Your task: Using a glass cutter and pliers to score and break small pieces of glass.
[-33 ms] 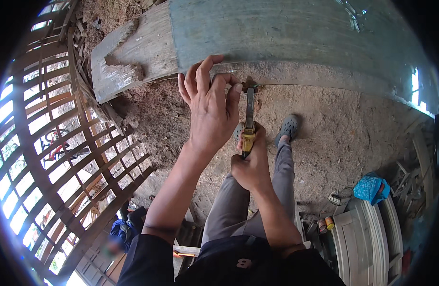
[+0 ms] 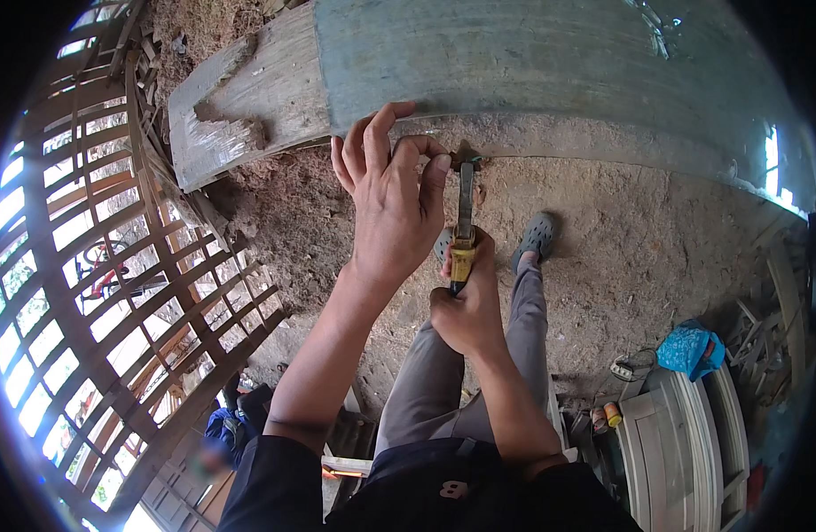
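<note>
My right hand (image 2: 470, 310) is closed around the yellow and black handle of a chisel (image 2: 465, 199). Its flat grey blade points away from me, the tip at the near edge of a large grey-green board (image 2: 550, 71). Just left of that tip, my left hand (image 2: 390, 199) has thumb and forefinger pinched together, the other fingers bent and raised over the board's edge. Whatever lies in the pinch is too small to make out. A small dark piece (image 2: 464, 152) and a bit of green show by the blade's tip.
A torn, pale wooden sheet (image 2: 275, 97) lies at the board's left end. Slatted wooden lattice (image 2: 115, 355) stands on the left. Curved pale wooden panels (image 2: 670, 443), a blue bag (image 2: 690, 350) and two small cans (image 2: 606, 417) are at lower right. Another person (image 2: 231, 430) is at lower left.
</note>
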A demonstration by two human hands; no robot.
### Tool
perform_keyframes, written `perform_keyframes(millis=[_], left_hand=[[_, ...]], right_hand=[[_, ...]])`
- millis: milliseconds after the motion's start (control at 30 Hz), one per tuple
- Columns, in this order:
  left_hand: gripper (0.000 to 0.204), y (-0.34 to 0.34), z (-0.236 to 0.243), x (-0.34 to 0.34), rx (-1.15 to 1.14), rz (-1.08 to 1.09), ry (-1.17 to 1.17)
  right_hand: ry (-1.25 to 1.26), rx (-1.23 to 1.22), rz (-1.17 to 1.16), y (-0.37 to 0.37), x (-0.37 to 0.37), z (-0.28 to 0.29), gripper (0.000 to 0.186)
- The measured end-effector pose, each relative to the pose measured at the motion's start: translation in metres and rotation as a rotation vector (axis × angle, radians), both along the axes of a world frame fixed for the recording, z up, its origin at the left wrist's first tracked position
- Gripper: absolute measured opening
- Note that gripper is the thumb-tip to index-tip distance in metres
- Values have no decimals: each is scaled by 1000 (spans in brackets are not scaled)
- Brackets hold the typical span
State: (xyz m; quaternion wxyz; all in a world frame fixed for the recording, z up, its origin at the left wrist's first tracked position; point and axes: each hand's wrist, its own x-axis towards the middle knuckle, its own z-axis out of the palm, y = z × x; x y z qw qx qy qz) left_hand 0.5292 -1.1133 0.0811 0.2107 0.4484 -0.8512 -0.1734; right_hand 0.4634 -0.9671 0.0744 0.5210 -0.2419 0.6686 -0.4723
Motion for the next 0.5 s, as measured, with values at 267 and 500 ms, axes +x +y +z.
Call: perform_keyframes(millis=[267,500], left_hand=[[15,-2,1,0,-9,-10,-1],[12,0,5,-3,-18,17,-62]], right_hand=[[-28,49,31,-6,-8,3,64],[59,73,76,-8,-10,-11,63]])
